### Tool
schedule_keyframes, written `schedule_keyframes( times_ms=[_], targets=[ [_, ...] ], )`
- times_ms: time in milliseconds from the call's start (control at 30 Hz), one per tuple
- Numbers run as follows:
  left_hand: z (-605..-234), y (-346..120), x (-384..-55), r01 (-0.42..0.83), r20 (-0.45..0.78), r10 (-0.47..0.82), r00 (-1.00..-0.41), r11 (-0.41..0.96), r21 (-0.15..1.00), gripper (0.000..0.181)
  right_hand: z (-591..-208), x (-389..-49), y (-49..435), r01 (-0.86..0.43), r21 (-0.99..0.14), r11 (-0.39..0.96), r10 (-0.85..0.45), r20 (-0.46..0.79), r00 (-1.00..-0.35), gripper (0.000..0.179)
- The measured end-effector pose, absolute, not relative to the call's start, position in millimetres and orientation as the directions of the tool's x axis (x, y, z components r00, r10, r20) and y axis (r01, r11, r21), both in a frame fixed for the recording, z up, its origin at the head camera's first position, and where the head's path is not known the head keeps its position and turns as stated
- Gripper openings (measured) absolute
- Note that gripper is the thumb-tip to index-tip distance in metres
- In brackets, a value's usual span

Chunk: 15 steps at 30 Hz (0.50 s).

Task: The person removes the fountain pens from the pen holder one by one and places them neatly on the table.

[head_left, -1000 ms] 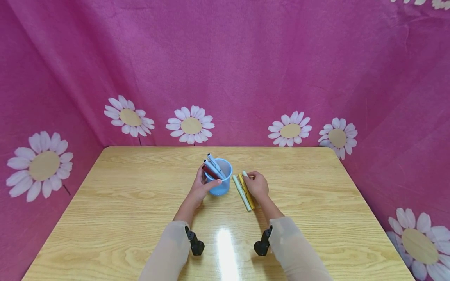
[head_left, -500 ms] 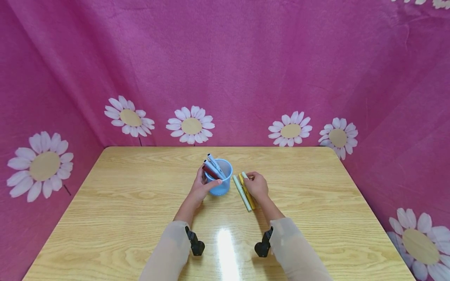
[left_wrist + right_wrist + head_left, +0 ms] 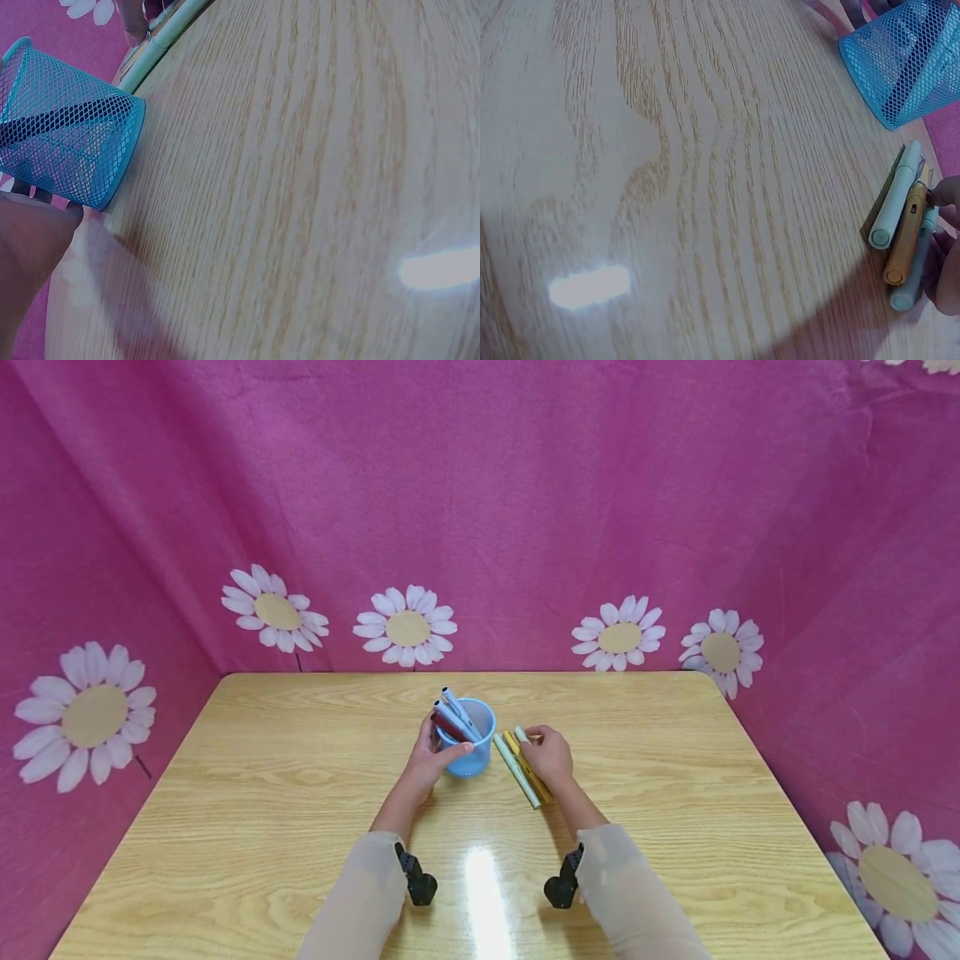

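My left hand (image 3: 429, 763) grips a blue mesh pen cup (image 3: 472, 762) from its left side, the thumb lying across the front. Inside the cup lean two light blue pens (image 3: 459, 714) and a dark red pen (image 3: 447, 727). To the cup's right, a pale green pen (image 3: 895, 196), a yellow pen (image 3: 907, 236) and a second pale green pen (image 3: 913, 283) lie side by side on the table. The fingers of my right hand (image 3: 550, 755) pinch this second green pen, the rightmost; its middle is partly hidden by them.
The wooden table (image 3: 300, 735) runs back to a pink curtain (image 3: 510, 510) printed with daisies. A bright light reflection (image 3: 483, 893) shows on the tabletop between the forearms. Both wrists carry a small black camera (image 3: 417, 878).
On the table the pens have turned slightly, their far ends shifting left and near ends right. The left hand and the cup stay where they were.
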<state>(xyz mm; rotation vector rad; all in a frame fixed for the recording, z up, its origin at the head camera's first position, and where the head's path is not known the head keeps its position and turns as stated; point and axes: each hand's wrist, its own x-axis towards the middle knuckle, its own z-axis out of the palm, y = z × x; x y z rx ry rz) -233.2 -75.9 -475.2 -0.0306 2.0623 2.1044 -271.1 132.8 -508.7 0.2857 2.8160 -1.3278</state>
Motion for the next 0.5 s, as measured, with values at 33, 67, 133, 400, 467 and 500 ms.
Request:
schedule_keyframes(
  times_ms=[33, 67, 133, 400, 467, 500],
  targets=[
    [-478.7, -76.0, -235.5, -0.154, -0.151, 0.124, -0.981, -0.014, 0.988, 0.089, -508.9, -271.1, 132.8, 0.173, -0.765, 0.620, 0.159, -0.094, -0.983, 0.031],
    [-482.4, -76.1, -237.6, -0.155, -0.151, 0.123, -0.981, -0.017, 0.988, 0.089, -509.0, -271.0, 132.9, 0.176, -0.766, 0.618, 0.159, -0.098, -0.982, 0.031],
    [-490.0, -76.1, -241.4, -0.155, -0.152, 0.120, -0.981, -0.020, 0.988, 0.089, -509.2, -270.8, 133.2, 0.182, -0.768, 0.614, 0.159, -0.106, -0.982, 0.031],
    [-503.3, -75.3, -246.6, -0.143, -0.141, 0.081, -0.987, -0.011, 0.990, 0.089, -510.0, -271.9, 135.2, 0.171, -0.778, 0.604, 0.151, -0.099, -0.984, 0.031],
    [-503.3, -75.2, -247.1, -0.144, -0.143, 0.074, -0.987, -0.006, 0.990, 0.089, -510.0, -272.4, 135.9, 0.170, -0.778, 0.605, 0.154, -0.095, -0.984, 0.030],
    [-503.2, -75.2, -247.4, -0.147, -0.146, 0.071, -0.987, -0.004, 0.989, 0.088, -510.0, -272.8, 136.2, 0.171, -0.778, 0.605, 0.156, -0.095, -0.983, 0.030]
  ],
)
